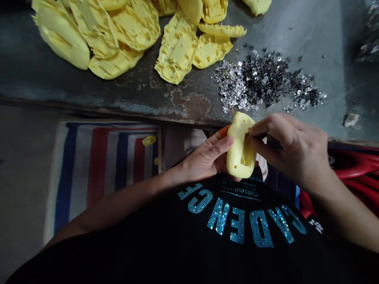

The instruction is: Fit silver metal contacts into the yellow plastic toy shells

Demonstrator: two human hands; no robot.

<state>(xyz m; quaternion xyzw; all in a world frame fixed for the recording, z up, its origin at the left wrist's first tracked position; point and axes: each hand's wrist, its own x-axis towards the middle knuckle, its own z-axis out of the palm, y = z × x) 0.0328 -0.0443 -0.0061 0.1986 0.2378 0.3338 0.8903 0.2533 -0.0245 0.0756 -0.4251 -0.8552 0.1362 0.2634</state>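
Note:
My left hand (207,157) grips a yellow plastic shell (237,157) by its left side, thumb on the face. The shell is held upright just off the table's front edge, its outer face with a long recessed slot turned to me. My right hand (291,144) pinches at the top of that slot, thumb and forefinger pressed together. Whatever lies between those fingertips is too small and covered to make out. An orange band shows on a left finger. Beyond the shell lies a heap of small shiny metal clips (263,79).
Several more yellow shells (177,51) lie piled at the back left of the worn table (118,94). A clear bag (368,35) of metal pieces sits far right. Below the edge are a striped sack (97,165) at left and a red plastic object (355,169) at right.

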